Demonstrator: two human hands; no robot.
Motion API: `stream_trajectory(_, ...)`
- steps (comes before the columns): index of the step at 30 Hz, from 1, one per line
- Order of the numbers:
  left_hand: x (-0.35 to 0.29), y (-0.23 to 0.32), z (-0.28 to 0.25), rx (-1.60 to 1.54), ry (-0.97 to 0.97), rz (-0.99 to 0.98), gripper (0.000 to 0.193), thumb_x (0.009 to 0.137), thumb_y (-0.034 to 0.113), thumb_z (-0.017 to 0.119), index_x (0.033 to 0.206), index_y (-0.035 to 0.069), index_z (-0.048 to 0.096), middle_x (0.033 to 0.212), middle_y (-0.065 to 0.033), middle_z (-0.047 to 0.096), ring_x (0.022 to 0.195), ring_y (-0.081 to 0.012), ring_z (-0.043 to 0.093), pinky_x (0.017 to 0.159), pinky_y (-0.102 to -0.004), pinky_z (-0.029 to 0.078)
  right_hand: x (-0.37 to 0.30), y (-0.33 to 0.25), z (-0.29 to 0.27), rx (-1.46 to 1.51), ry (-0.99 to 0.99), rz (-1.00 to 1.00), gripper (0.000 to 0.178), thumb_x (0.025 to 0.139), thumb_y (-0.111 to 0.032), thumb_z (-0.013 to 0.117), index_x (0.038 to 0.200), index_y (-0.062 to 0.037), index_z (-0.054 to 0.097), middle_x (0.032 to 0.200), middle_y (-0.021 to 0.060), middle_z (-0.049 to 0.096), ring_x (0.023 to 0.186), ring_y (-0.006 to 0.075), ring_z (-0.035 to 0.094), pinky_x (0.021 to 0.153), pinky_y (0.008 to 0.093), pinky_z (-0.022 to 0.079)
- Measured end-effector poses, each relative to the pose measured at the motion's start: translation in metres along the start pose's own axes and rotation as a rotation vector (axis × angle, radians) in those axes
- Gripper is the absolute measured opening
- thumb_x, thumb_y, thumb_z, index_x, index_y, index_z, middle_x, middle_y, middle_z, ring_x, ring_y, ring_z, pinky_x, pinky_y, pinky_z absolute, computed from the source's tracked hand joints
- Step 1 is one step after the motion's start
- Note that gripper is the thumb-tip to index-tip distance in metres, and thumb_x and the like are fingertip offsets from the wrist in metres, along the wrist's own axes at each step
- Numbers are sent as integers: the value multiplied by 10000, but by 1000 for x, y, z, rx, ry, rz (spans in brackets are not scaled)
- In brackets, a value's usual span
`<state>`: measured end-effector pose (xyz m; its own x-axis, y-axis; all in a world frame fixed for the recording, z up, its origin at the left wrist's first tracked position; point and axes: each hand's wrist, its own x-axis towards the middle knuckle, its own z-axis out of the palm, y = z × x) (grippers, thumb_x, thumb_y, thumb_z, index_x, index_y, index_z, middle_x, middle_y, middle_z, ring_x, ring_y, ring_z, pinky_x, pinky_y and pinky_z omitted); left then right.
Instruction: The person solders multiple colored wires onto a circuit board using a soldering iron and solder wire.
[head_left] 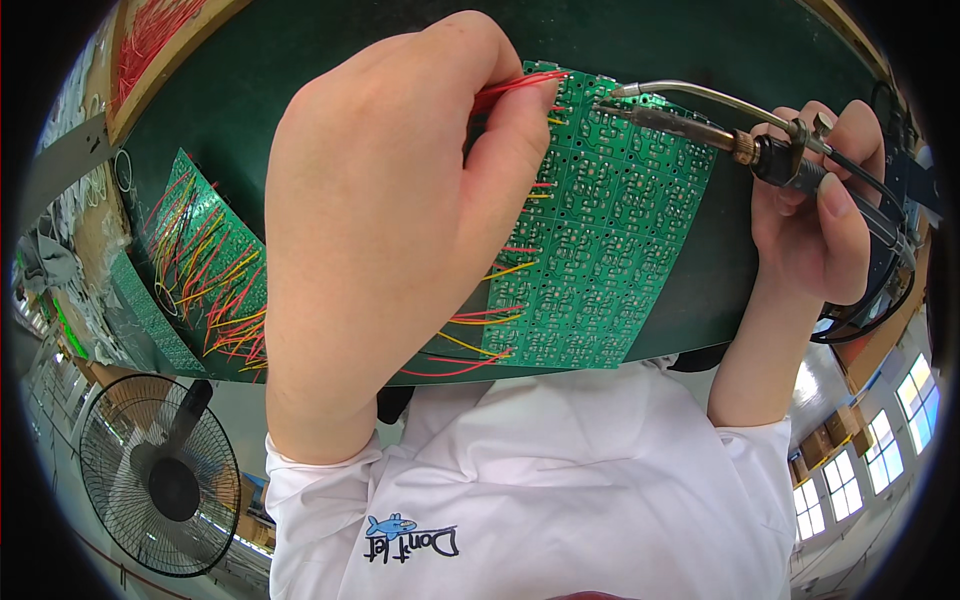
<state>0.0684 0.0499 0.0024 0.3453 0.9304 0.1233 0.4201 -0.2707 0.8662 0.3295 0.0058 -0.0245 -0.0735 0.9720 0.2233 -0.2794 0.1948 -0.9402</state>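
The board (pixel 620 225) lies flat on the tabletop (pixel 700 310), in front of me, with wires (pixel 495 318) along its left edge. At its upper left corner, my left hand (pixel 390 220) has thumb and finger pinched together on some red strands (pixel 535 80), whose ends reach the board. My right hand (pixel 800 235) is closed around the handle of the iron (pixel 680 124); its tip is near these ends, but whether it touches the board, I cannot tell. I think a loose pinch could leave a strand crooked, and a drifting tip could burn my finger or join neighbouring spots. Farther left lies a second board (pixel 230 238), full of wires.
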Motion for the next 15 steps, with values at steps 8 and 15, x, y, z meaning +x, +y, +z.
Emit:
stream_trajectory(8, 9, 17, -10, 121, -36, -143, 186, 947, 127, 680, 856, -19, 608, 648, -14, 496, 592, -64, 431, 535, -230, 353, -1, -5, -1, 81, 82, 98, 170, 838, -126, 550, 887, -87, 392, 775, 54, 459, 701, 115, 413, 630, 221, 371)
stream_trajectory(15, 14, -3, -44, 508, 193, 14, 295, 1031, 276, 594, 984, -3, 676, 805, 17, 617, 758, -68, 520, 701, -214, 420, -1, -6, -1, 135, 102, 97, 150, 843, -107, 535, 876, -86, 390, 770, 49, 461, 690, 109, 404, 601, 226, 350)
